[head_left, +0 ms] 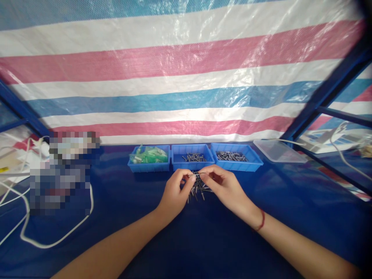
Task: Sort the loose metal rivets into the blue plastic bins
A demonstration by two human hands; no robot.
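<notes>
Between my two hands, one thin silvery blind rivet point(197, 174) is held roughly level. My left hand point(176, 190) pinches its left end between thumb and index finger. The other end is in the fingertips of my right hand point(224, 184), which is closed in a pinch as well. Right below the fingers, a loose pile of blind rivets point(200, 190) lies on the blue table point(197, 240), partly covered by both hands. Just beyond the hands stands the middle blue bin point(190, 148), with more rivets point(195, 157) in it.
Left of the middle bin, a blue bin point(149, 167) holds green and clear plastic packets point(151, 155). The right blue bin point(242, 166) contains small metal parts point(231, 156). A clear plastic lid point(277, 152) lies farther right. White cables point(55, 245) loop across the left side.
</notes>
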